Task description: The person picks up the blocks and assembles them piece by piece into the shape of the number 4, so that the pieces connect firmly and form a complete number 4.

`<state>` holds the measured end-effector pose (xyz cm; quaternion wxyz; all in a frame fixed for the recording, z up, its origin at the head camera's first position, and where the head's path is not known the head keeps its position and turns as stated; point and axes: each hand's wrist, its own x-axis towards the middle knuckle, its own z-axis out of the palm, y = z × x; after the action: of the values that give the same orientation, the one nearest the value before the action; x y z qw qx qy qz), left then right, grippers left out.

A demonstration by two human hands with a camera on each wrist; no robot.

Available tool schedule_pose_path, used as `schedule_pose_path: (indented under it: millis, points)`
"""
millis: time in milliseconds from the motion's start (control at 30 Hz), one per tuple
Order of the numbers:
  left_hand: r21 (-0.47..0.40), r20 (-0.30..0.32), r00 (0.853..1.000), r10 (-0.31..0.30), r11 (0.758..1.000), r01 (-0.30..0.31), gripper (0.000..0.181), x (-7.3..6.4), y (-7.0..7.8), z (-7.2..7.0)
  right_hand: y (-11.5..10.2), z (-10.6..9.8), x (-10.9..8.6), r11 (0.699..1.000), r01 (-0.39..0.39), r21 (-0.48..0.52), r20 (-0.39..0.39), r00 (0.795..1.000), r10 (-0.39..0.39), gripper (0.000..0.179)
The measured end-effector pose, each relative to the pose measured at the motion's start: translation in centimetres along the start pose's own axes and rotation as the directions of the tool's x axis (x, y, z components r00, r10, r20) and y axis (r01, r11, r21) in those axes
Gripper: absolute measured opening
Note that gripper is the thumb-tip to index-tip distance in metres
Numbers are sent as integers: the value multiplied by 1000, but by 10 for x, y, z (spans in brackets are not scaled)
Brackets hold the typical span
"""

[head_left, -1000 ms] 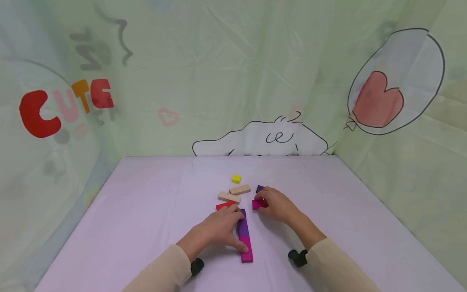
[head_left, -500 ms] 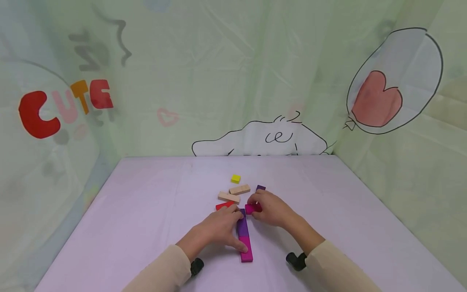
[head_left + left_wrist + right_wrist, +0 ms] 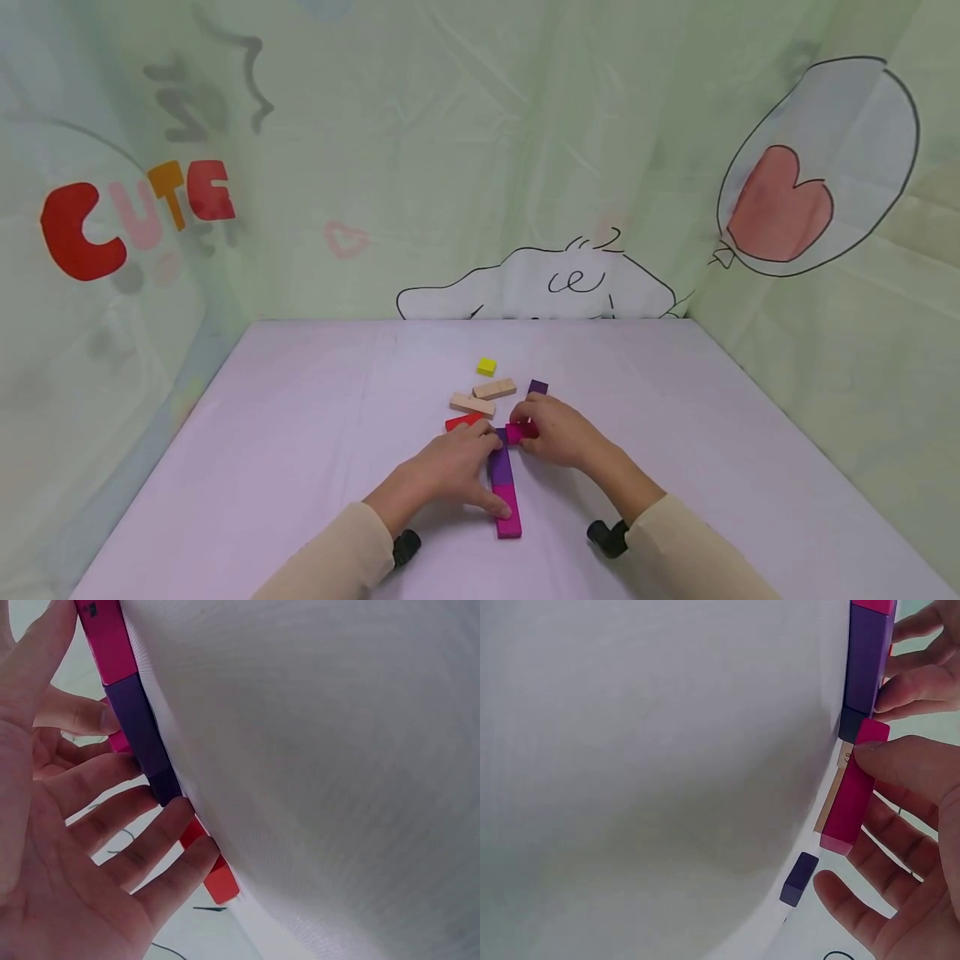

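Note:
A magenta block (image 3: 508,522) and a purple block (image 3: 501,470) lie end to end on the table in a row running away from me. My left hand (image 3: 450,468) spans their left side, thumb at the magenta block and fingertips against the purple one's far part. The right hand (image 3: 564,430) pinches another magenta block (image 3: 847,802) between thumb and fingers. That block's left end meets the right side of the row's far end in the head view. A red block (image 3: 463,422) sits just beyond the left fingers, partly covered by them.
Two plain wooden blocks, a nearer one (image 3: 472,406) and a farther one (image 3: 495,389), lie past the row. Farther back is a small yellow block (image 3: 487,367). A dark purple block (image 3: 537,387) rests just behind the right hand. Printed curtains (image 3: 480,167) surround the table (image 3: 337,400).
The right hand has brought its magenta block leftward and slightly nearer, up to the row's far end, uncovering more of the dark purple block. The left hand has stayed in place.

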<state>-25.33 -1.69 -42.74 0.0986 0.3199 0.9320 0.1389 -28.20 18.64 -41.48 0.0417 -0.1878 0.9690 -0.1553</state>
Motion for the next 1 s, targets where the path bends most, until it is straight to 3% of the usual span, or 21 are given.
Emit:
schedule_pose_path:
  millis: [1000]
  points:
    - [26,9,1000,-1,1000,1,84,2,1,-2,-4,7,2,999,16,-39,6,1000,-16,25]
